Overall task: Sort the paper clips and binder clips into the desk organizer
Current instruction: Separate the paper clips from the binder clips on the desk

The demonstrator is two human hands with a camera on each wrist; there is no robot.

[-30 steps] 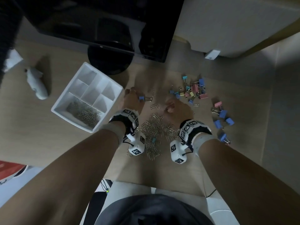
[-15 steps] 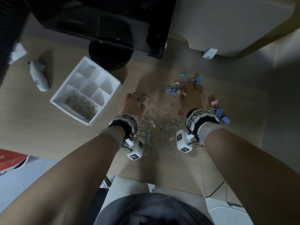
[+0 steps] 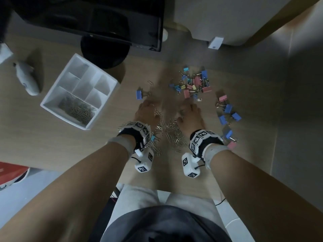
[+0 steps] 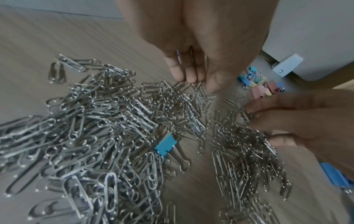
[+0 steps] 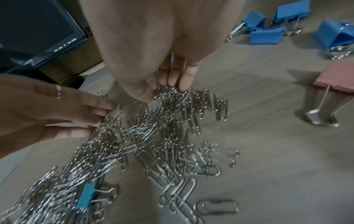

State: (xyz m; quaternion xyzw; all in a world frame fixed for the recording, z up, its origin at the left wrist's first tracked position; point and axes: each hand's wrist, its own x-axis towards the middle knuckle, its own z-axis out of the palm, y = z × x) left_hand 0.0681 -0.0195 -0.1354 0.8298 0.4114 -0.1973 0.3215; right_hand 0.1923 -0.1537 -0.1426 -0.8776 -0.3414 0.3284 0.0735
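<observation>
We see bare forearms, grey wristbands (image 3: 122,143), black straps bearing white marker-printed cubes (image 3: 144,162), and a thin finger ring (image 5: 59,91).

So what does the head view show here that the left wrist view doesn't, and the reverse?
Only the head view shows the white desk organizer, with paper clips already in its near compartment, plus the monitor and the blue and pink binder clips to the right. Only the left wrist view shows the left hand's fingertips touching the pile's far edge. Both show the loose paper clip pile, the small light blue binder clip lying in it, the left hand and the right hand.
</observation>
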